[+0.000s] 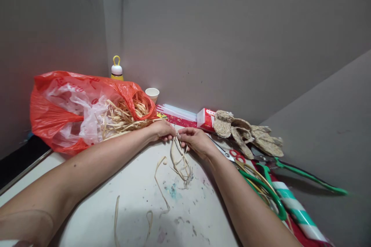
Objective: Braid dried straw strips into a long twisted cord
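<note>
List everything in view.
Bag: one, red, white plastic inside, left
Straw: bundle, tan, spilling from bag
Bottle: one, yellow-white, behind bag
Cup: one, white, beside bag
Sticks: several, pale, by wall
Box: one, red-white, beside sticks
Woven pieces: several, tan, right
Cutting tools: several, handles red, gold, green, right
Roll: one, green-white, right
Sheeting: count unclear, red, under roll
Loose strips: several, tan, tabletop
Table: one, white, centre
Walls: several, grey, behind
Straw piece: one, tan, between hands
Left hand: one, bare, centre
Right hand: one, bare, centre

Hands (164,129) (197,141) together, perhaps in contact.
</note>
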Available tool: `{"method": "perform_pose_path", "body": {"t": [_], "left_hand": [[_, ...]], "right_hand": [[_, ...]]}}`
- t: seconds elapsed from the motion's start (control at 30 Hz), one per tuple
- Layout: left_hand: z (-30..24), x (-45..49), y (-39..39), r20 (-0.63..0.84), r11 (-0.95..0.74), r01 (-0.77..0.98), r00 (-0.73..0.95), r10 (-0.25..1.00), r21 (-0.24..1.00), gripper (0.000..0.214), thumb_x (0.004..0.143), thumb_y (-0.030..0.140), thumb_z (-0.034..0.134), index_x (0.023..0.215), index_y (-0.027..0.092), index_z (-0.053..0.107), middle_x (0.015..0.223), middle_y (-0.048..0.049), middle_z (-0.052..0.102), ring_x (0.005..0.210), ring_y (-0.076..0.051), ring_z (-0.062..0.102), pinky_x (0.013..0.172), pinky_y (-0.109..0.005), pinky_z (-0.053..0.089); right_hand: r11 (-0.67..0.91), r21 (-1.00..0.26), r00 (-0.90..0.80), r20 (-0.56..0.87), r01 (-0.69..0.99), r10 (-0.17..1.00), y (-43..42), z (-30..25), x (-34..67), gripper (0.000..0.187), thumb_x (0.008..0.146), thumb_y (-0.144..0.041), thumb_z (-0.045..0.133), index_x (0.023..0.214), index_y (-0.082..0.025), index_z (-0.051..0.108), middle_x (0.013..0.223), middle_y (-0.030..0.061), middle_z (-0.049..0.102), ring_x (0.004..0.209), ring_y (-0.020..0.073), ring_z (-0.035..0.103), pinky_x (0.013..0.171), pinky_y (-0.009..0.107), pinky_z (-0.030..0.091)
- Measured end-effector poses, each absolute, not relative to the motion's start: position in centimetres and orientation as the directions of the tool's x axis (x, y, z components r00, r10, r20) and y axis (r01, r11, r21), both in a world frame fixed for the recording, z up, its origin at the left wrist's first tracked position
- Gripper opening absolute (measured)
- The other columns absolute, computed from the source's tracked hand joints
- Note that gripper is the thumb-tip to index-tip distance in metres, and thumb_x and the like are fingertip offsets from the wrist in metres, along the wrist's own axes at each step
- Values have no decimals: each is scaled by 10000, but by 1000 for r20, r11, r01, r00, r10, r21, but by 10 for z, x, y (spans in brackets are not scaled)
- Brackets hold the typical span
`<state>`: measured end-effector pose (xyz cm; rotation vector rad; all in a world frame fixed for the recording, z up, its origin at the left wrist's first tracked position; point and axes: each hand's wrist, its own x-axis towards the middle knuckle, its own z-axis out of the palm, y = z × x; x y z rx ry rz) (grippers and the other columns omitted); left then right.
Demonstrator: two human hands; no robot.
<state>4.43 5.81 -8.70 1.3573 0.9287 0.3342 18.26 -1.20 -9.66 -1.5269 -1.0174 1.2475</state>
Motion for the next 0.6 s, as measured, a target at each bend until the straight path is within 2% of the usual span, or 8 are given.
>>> {"method": "perform_pose_path", "body": {"t": [0.27, 0.5, 0.6], "left_hand": [[-91, 43, 60, -362, 205, 312, 620, 696, 928, 155, 713, 54, 548, 574, 123, 545, 359, 50, 429, 326, -40, 353, 357, -162, 250], [-91, 42, 59, -347, 194, 304, 617, 706, 933, 145, 725, 42, 529, 605, 122, 536, 415, 36, 500, 329, -38, 390, 367, -164, 292], [-88, 41, 57, -359, 202, 311, 615, 702, 929, 130, 705, 42, 560, 609, 125, 532, 389, 47, 480, 325, -38, 391, 365, -157, 285]], "right_hand": [[-298, -953, 149, -288, 54, 946, -14, -92, 185, 152, 601, -87, 683, 725, -132, 609, 499, -18, 580, 394, 75, 521, 309, 141, 403], [-316, -947, 115, -309, 51, 944, -14, -94, 189, 70, 682, -130, 634, 750, -116, 626, 419, -36, 520, 326, 44, 424, 289, 121, 338], [-317, -947, 105, -311, 45, 944, -14, -95, 190, 107, 686, -135, 616, 792, -122, 627, 402, -44, 510, 316, 50, 413, 289, 130, 331]]}}
